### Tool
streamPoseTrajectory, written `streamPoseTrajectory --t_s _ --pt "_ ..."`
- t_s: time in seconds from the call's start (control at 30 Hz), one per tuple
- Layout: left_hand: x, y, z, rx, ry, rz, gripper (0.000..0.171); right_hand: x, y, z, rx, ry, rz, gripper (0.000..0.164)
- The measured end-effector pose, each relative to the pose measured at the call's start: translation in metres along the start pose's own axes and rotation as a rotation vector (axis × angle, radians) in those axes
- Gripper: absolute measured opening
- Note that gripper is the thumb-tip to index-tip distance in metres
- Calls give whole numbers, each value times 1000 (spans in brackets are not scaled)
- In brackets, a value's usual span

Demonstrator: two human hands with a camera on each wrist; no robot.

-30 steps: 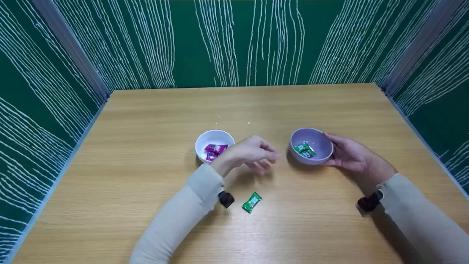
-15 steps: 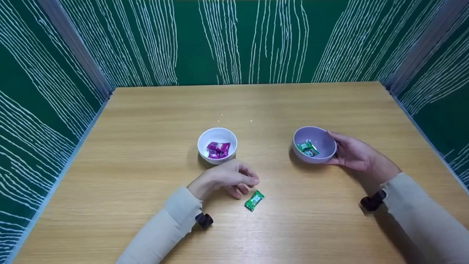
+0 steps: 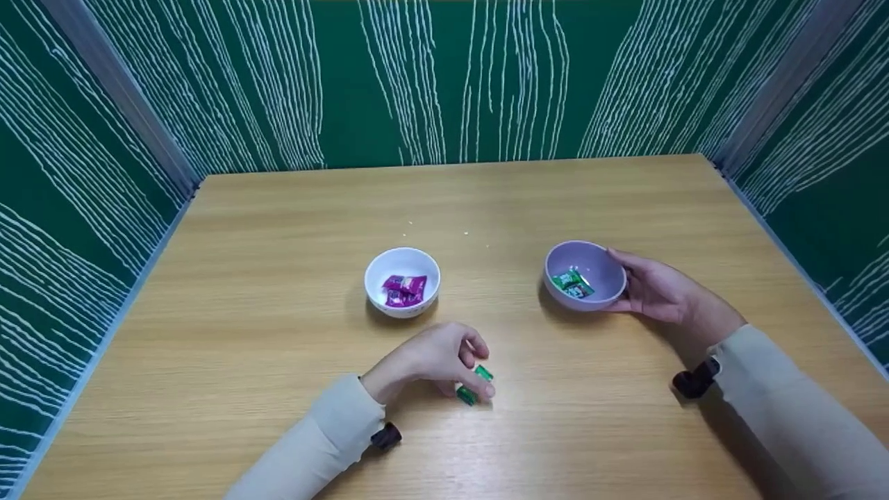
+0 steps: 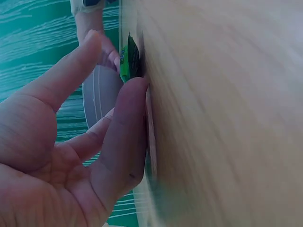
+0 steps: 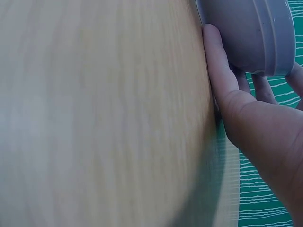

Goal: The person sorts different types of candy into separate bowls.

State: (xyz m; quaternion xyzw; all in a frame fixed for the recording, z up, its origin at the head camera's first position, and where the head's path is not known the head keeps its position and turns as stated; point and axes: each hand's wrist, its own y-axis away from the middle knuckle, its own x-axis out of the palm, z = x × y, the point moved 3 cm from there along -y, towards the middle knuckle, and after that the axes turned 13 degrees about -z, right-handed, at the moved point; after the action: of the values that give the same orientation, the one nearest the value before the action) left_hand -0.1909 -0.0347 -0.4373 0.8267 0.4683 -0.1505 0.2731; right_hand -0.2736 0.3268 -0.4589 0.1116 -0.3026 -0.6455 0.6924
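Note:
A green wrapped candy [image 3: 484, 373] lies on the table, partly covered by my left hand [image 3: 434, 357] in the head view. In the left wrist view, the thumb and a finger stand apart, with the candy [image 4: 131, 59] just past the lower fingertip. My right hand [image 3: 656, 290] holds a purple bowl [image 3: 605, 267] by its right side. Fingers [image 5: 219, 61] reach along the outer wall of the bowl [image 5: 241, 35] in the right wrist view. Inside the bowl are green wrapped candies [image 3: 573, 283].
A white bowl [image 3: 378, 272] with several magenta wrapped candies [image 3: 405, 290] stands beyond the left hand. Small white specks [image 3: 466, 233] dot the wooden table [image 3: 278, 236]. Green walls with white streaks [image 3: 458, 83] border the table at the back and sides.
My left hand has moved from between the bowls toward the near side, down to the loose green candy, uncovering the white bowl. The right hand stays on the purple bowl.

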Motion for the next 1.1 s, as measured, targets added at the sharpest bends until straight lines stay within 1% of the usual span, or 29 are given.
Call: streamPoseTrajectory --t_s 0.13,0.2,0.4,0.57,0.67,0.8,0.9,0.97,1.03,1.1 --pt "4 1 -3 52 -105 -24 43 1 0 0 2 -5 11 73" --pt "4 0 -4 68 -128 -30 40 1 -1 -1 -1 -3 8 74" --pt "4 -2 -3 57 -123 -32 34 1 -2 -2 -6 5 -5 77" --pt "2 -1 -3 58 -104 -15 32 3 -1 -2 -4 -1 5 77" --pt "1 0 -5 62 -89 -1 31 3 -1 -1 -4 -11 13 75" --pt "1 0 -7 52 -29 22 33 4 -2 0 -10 -11 32 67" --pt "0 -1 -9 76 -21 22 34 3 -2 -1 -18 -5 39 59" --pt "0 -2 -9 95 -37 18 33 1 -2 -1 -19 -5 31 57" --pt "1 -2 -9 111 -40 18 33 0 -2 -1 -18 -2 25 61" --pt "1 -3 -9 116 -30 32 33 0 -2 -1 -14 -5 23 66"
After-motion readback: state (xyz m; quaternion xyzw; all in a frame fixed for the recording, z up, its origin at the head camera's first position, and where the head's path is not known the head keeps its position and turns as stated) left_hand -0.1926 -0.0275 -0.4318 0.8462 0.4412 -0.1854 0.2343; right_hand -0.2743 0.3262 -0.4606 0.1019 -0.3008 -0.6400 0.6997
